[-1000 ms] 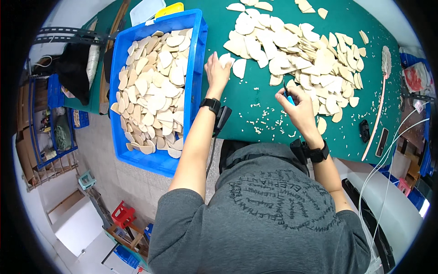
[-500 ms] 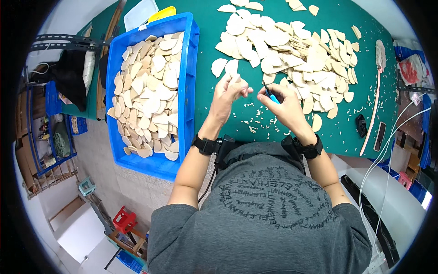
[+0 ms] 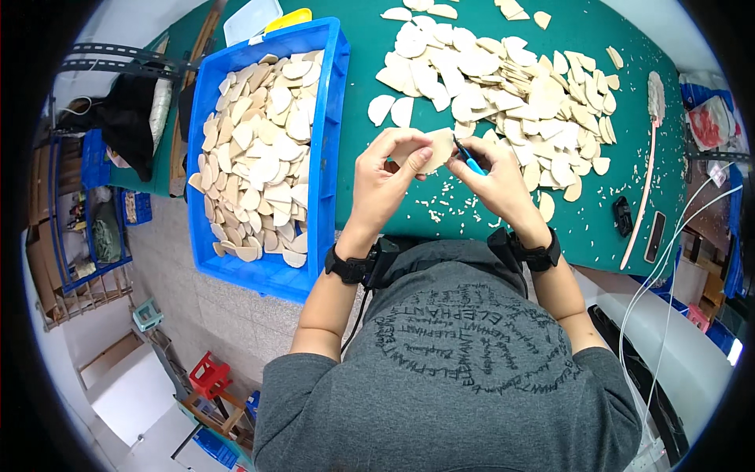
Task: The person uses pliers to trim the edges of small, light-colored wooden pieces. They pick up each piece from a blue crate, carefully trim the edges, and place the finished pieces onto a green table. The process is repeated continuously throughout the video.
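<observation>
Between the thumb and fingers of my left hand (image 3: 387, 175) is a flat cream half-round piece (image 3: 437, 149), tilted up with its far edge toward the right. My right hand (image 3: 499, 179) is closed around small blue-handled nippers (image 3: 473, 164). Their dark jaws are at the right edge of that piece; whether they bite into it I cannot tell. Small pale clippings (image 3: 440, 206) lie scattered on the green tabletop (image 3: 370, 206) below. Beyond my hands spreads a large heap of similar cream pieces (image 3: 543, 98).
To the left, a blue crate (image 3: 340, 102) is filled with cream half-round pieces. White and yellow containers (image 3: 289, 20) sit behind it. On the right lie a long-handled duster (image 3: 651, 157), a black object (image 3: 623, 216) and a phone-like slab (image 3: 654, 236). White cables (image 3: 668, 244) hang nearby.
My left hand has turned, and the half-round piece now shows broadly in its grip. The nippers in my right hand have come up against the piece's edge.
</observation>
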`<control>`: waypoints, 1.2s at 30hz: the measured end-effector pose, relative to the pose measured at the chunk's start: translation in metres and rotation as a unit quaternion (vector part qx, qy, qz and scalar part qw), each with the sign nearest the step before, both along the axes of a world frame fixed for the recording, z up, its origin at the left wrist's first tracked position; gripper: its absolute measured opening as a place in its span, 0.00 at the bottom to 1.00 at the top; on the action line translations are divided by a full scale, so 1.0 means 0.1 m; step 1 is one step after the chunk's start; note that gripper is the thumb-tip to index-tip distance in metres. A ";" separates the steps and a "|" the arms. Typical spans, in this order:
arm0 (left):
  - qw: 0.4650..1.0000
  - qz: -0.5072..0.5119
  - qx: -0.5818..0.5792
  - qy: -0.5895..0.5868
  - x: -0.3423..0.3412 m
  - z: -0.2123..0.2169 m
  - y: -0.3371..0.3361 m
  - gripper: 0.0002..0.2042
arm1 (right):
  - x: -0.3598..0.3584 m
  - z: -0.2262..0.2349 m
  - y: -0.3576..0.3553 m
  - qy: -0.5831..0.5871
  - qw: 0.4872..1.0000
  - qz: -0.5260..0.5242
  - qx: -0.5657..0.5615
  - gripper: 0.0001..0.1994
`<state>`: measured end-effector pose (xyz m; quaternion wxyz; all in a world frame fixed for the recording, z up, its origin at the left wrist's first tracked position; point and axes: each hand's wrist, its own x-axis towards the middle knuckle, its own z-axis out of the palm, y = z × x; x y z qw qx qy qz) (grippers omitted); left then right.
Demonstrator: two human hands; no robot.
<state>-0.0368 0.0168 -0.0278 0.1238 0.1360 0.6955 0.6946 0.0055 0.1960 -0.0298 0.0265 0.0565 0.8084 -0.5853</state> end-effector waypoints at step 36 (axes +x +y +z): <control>0.883 0.231 -0.342 0.224 -0.64 -0.60 -0.60 0.14 | 0.01 -0.22 0.13 -0.055 0.997 -0.048 0.002 0.10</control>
